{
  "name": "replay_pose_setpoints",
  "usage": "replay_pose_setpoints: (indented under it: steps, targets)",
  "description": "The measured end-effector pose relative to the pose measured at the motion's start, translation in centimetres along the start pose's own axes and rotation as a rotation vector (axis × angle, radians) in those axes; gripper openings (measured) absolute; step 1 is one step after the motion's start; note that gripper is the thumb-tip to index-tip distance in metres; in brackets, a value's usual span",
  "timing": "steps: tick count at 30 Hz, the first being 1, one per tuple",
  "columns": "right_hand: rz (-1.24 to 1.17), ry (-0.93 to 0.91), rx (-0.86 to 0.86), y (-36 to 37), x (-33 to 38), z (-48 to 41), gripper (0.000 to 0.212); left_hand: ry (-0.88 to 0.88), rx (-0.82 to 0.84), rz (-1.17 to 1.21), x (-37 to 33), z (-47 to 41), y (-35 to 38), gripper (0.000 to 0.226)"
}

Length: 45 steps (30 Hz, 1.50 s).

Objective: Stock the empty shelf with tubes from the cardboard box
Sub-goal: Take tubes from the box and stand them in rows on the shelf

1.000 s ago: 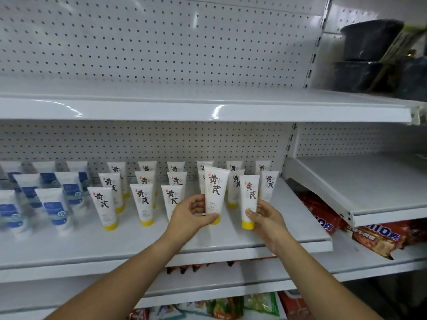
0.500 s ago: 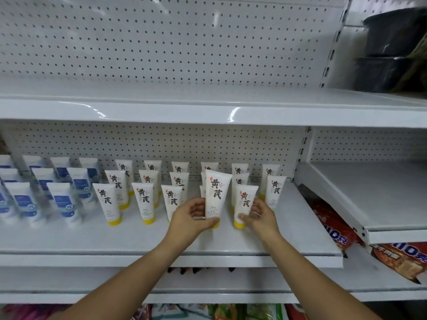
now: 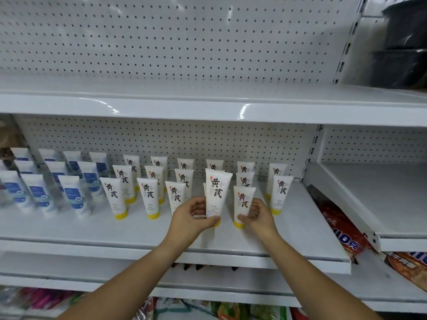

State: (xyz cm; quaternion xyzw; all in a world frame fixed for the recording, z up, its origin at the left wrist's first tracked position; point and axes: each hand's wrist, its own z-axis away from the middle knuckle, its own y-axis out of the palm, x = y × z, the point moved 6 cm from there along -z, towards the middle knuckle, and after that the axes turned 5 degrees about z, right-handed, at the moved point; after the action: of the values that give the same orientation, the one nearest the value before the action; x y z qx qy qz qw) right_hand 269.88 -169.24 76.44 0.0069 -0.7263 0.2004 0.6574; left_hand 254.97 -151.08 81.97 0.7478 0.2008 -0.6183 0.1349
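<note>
Several white tubes with yellow caps [image 3: 150, 195] stand cap-down in rows on the middle shelf [image 3: 69, 229]. My left hand [image 3: 193, 219] grips one such tube [image 3: 217, 190] by its lower end and holds it upright just above the shelf, in front of the rows. To its right, my right hand [image 3: 257, 215] pinches the lower part of another tube [image 3: 244, 200], whose yellow cap rests on the shelf in the front row. The cardboard box cannot be made out.
White tubes with blue labels [image 3: 74, 192] fill the shelf's left part. A bare shelf [image 3: 231, 105] runs above, and a tilted shelf [image 3: 381, 199] sits to the right. Red snack bags [image 3: 342, 234] lie below right. Dark pots [image 3: 404, 42] stand at top right.
My right hand has moved its tube forward and stood it on the shelf in the front row. My left hand still holds its tube upright. The view has shifted slightly left.
</note>
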Motion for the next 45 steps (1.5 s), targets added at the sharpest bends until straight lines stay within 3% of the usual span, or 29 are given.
replay_pose_setpoints:
  steps: [12, 18, 26, 30, 35, 45]
  targets:
    - [0.043, 0.006, 0.035, 0.1, -1.0, -0.3, 0.041, 0.001, -0.005, 0.011, -0.1, 0.0, 1.1, 0.049]
    - [-0.06, 0.039, 0.078, -1.8, -1.0, -0.1, 0.066, 0.001, 0.001, 0.012, 0.0, 0.5, 1.9, 0.048]
    - [-0.258, -0.143, -0.052, -11.2, 7.3, 2.5, 0.026, 0.02, 0.045, -0.014, -0.4, 0.7, 6.0, 0.047]
    - [-0.295, -0.196, -0.027, -12.2, 10.4, 4.4, 0.028, 0.005, 0.066, -0.011, -0.1, 1.4, 10.4, 0.047]
    - [-0.127, -0.247, 0.016, -12.8, 10.6, 5.2, 0.044, -0.037, 0.092, 0.014, 0.7, 1.7, 14.8, 0.044]
    - [0.078, -0.286, 0.002, -15.2, 7.8, 3.0, 0.047, -0.05, 0.079, -0.036, 2.0, 0.0, 19.6, 0.044]
